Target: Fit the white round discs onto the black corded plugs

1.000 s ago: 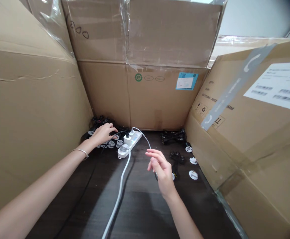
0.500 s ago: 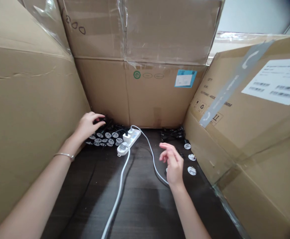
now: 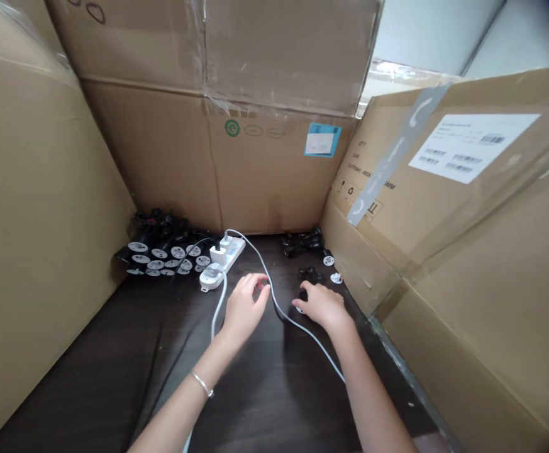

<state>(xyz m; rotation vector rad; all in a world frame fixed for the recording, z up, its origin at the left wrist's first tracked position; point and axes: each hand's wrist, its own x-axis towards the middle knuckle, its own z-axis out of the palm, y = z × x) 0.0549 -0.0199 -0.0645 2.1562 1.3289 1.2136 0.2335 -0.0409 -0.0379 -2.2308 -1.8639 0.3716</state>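
My left hand [image 3: 243,308] hangs over the dark tabletop in the middle, fingers loosely curled, just left of a white cable [image 3: 297,326]. Nothing shows clearly in it. My right hand [image 3: 319,305] lies to the right of the cable, fingers over a small black cord bundle [image 3: 303,294] with a white round plug [image 3: 299,309] mostly hidden under them. The cable runs from a white power strip [image 3: 223,261] carrying plugged-in white adapters. Left of the strip lies a heap of black cords with white round plugs [image 3: 161,255].
Tall cardboard cartons [image 3: 161,157] wall in the left, back and right of the dark wood table [image 3: 90,352]. Black cords [image 3: 302,242] lie against the back carton. Loose white round plugs [image 3: 336,277] sit near the right carton.
My left hand has moved from the heap of plugs to the middle of the table. My right hand has come down onto the small black bundle. The view has tilted and shifted.
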